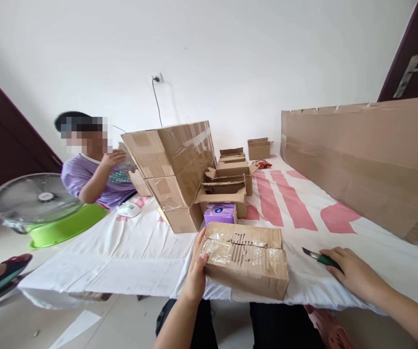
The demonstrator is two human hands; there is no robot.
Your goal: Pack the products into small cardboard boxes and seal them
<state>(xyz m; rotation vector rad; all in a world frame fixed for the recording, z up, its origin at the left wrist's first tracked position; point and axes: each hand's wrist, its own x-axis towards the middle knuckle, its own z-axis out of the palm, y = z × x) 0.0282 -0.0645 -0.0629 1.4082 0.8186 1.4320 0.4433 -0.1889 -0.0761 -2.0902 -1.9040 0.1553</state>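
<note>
Bare forearms point(180, 317) reach over a cloth-covered table point(121, 276), where a taped carton point(247, 276) with dark printed marks sits at the near edge. The person's left hand point(195, 271) bends around the carton's left side, gripping it with the thumb in front and the fingers partly hidden. To the right of the carton, the right hand point(349, 271) curls closed over a green-handled utility knife point(328, 261), its bare blade pointing toward the carton. Just beyond the carton stands a purple packet point(219, 214); farther beyond the carton runs a row of open boxes point(227, 198). Stacked boxes point(190, 160) rise beyond the carton to its left, a large cardboard box point(358, 165) beyond it to the right. Far left of the carton, a co-worker point(74, 174) in purple raises an item too obscured to identify, near a fan point(41, 196) and a green basin point(67, 228).
</note>
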